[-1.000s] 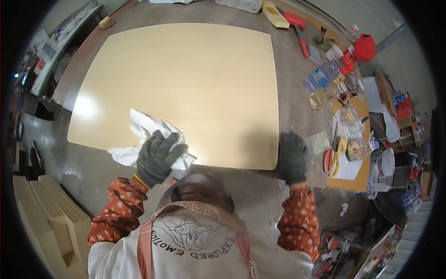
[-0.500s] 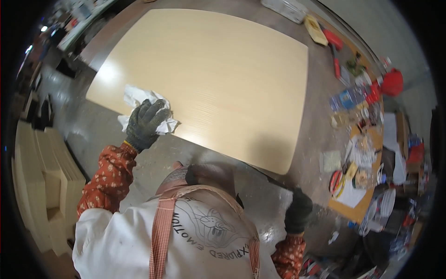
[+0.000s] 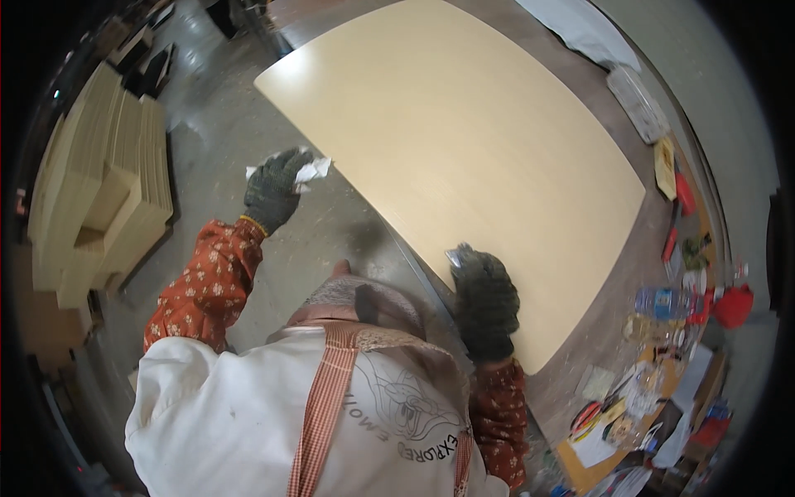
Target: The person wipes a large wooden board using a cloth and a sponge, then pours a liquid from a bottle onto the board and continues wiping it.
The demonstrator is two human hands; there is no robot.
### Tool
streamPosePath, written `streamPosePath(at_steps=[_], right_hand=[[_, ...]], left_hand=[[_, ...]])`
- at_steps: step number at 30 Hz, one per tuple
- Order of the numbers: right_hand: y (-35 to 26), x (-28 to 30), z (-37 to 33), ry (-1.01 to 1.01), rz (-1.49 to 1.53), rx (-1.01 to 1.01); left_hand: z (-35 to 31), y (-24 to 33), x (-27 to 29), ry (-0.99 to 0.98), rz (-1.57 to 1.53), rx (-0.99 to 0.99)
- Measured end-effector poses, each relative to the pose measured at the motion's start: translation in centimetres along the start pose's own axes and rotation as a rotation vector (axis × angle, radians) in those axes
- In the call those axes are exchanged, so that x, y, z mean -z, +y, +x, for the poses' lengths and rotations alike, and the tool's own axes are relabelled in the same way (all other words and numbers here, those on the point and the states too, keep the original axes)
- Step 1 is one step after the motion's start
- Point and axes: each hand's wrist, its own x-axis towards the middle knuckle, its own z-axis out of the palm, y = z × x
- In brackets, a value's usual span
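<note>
A large pale wood-grain panel [image 3: 464, 141] with bowed edges lies on the worktable. My left hand [image 3: 275, 192], in a dark knit glove, is closed on a crumpled white rag [image 3: 313, 171] off the panel's near left edge. My right hand [image 3: 487, 306], gloved alike, is over the panel's near edge at the front. Its fingers are curled, and a small shiny piece [image 3: 455, 256] pokes out past the fingertips. The glove hides the rest of that piece, so its kind cannot be made out.
Stacked pale boards [image 3: 108, 190] stand on the floor at left. Along the table's right side are a clear plastic box [image 3: 638, 103], a yellow-handled brush [image 3: 665, 168], plastic bottles [image 3: 658, 304], a red funnel-like thing [image 3: 733, 306] and red-handled scissors [image 3: 586, 420].
My left hand has drawn the rag off the panel's surface. My right hand has risen from beside the table onto the panel's near edge. The whole view has turned.
</note>
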Motion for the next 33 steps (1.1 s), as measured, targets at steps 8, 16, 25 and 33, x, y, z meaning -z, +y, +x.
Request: streamPosePath(at_steps=[8, 16, 25, 33], right_hand=[[-6.6, -3.4, 10.1, -0.256, 0.171, 0.320], [-9.3, -6.4, 21.2, -0.359, 0.113, 0.040], [-12.4, -8.7, 28.2, -0.348, 0.055, 0.046], [-13.4, -8.0, 28.3, -0.350, -0.021, 0.110]], left_hand=[[-29.0, -7.0, -5.9, -0.234, -0.452, 0.924], [-35.6, -12.0, -11.2, -0.215, -0.249, 1.241], [-16.6, -12.1, -8.1, -0.255, -0.464, 1.109], [-24.5, -19.2, -11.8, -0.305, -0.651, 1.441]])
